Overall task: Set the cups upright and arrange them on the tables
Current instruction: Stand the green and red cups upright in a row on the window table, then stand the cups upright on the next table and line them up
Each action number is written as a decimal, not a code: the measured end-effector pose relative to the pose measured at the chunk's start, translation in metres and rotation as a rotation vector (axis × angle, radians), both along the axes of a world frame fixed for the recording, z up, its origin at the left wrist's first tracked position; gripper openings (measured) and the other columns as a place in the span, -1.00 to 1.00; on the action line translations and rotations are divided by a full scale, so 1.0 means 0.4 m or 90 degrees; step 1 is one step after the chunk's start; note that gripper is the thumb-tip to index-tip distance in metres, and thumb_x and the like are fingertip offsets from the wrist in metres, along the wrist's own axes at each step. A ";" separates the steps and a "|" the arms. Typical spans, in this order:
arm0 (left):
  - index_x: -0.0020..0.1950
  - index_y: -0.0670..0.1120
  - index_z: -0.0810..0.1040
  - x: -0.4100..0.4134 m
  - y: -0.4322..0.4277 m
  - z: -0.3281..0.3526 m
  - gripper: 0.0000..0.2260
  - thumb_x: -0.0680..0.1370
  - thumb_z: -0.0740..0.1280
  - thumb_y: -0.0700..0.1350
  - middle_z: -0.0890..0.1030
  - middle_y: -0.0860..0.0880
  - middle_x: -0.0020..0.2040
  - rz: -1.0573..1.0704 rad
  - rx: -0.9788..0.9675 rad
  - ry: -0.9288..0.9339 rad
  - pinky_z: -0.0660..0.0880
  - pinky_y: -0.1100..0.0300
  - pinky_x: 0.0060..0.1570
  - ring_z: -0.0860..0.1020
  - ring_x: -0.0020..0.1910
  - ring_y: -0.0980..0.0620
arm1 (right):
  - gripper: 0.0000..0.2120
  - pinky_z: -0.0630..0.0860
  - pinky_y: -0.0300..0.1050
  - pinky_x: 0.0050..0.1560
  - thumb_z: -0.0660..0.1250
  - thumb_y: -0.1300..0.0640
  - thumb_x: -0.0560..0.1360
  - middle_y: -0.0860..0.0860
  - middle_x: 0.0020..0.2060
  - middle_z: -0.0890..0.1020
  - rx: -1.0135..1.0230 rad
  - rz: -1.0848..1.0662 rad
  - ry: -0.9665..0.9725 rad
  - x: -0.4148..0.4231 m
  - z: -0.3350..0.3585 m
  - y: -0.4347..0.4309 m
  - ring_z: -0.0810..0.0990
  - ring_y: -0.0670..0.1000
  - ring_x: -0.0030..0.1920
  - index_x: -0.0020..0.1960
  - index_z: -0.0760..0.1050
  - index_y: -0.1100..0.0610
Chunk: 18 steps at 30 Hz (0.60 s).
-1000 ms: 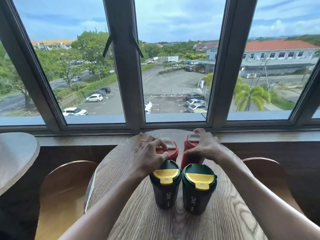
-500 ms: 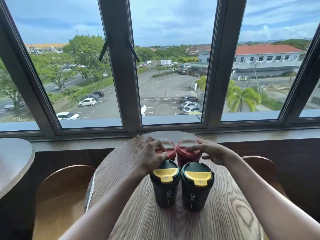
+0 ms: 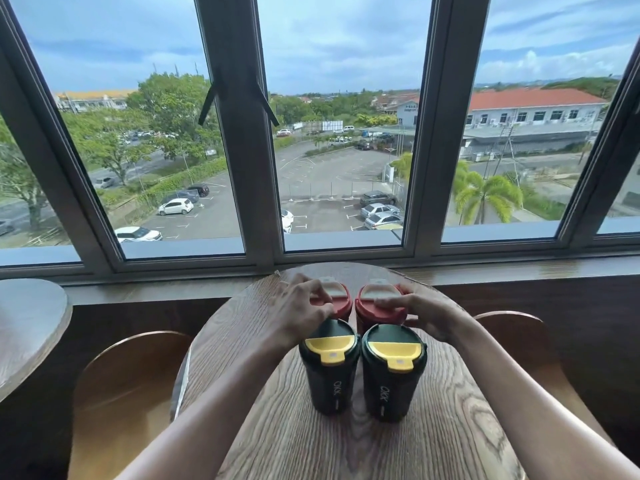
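Two dark green cups with yellow lids stand upright side by side on the round wooden table (image 3: 433, 445): the left green cup (image 3: 329, 372) and the right green cup (image 3: 393, 375). Right behind them stand two red cups with beige lid flaps. My left hand (image 3: 298, 313) grips the lid of the left red cup (image 3: 337, 299). Over the lid and side of the right red cup (image 3: 375, 303) my right hand (image 3: 419, 315) is closed. Both red cups look upright; the green cups hide their lower bodies.
A window sill (image 3: 502, 268) and large window run behind the table. Curved wooden chair backs stand at the left (image 3: 128, 386) and at the right (image 3: 516, 327). Another round table (image 3: 27, 323) sits at the far left edge.
The right red cup was tilted a second ago and now stands upright beside the left red one. My right hand moved from its top to its side. The view shifted slightly.
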State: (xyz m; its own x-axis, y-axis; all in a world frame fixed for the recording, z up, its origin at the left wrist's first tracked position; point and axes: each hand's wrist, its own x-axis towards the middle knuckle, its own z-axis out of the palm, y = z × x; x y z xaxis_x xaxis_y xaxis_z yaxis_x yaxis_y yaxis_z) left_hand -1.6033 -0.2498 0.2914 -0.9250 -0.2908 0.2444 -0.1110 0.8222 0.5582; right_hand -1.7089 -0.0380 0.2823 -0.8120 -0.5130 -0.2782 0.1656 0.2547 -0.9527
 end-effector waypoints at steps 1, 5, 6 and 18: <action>-0.05 0.06 0.63 0.000 -0.001 -0.001 -0.86 0.45 0.43 0.05 0.50 0.05 0.18 0.000 -0.002 0.000 0.29 0.06 0.07 0.35 0.16 0.00 | -0.61 0.51 -0.08 0.06 0.48 0.16 0.43 0.15 0.10 0.67 0.004 0.007 0.001 0.003 0.001 -0.001 0.62 0.05 0.01 0.23 0.52 0.17; -0.03 0.05 0.64 0.003 -0.001 -0.005 -0.86 0.46 0.42 0.04 0.50 0.05 0.17 -0.008 -0.002 0.007 0.27 0.09 0.06 0.32 0.13 0.05 | -0.60 0.53 -0.12 0.11 0.46 0.11 0.45 0.09 0.09 0.65 0.071 0.040 0.081 0.023 0.022 -0.008 0.61 0.00 0.04 0.25 0.48 0.12; -0.02 0.04 0.64 0.005 -0.001 -0.005 -0.86 0.47 0.42 0.03 0.50 0.04 0.16 -0.014 -0.006 0.014 0.28 0.10 0.06 0.33 0.13 0.05 | -0.56 0.53 -0.19 0.02 0.47 0.09 0.45 0.04 0.07 0.62 0.097 0.037 0.128 0.029 0.032 -0.009 0.59 -0.03 0.03 0.27 0.45 0.10; -0.03 0.01 0.64 0.152 -0.167 0.092 -0.91 0.51 0.38 -0.05 0.67 0.08 -0.13 0.044 0.054 0.092 0.60 0.10 -0.07 0.63 -0.16 0.11 | -0.70 0.61 0.03 0.06 0.43 -0.04 0.47 0.02 0.02 0.71 0.140 0.007 0.596 0.177 0.188 -0.251 0.67 -0.01 -0.01 0.13 0.60 0.09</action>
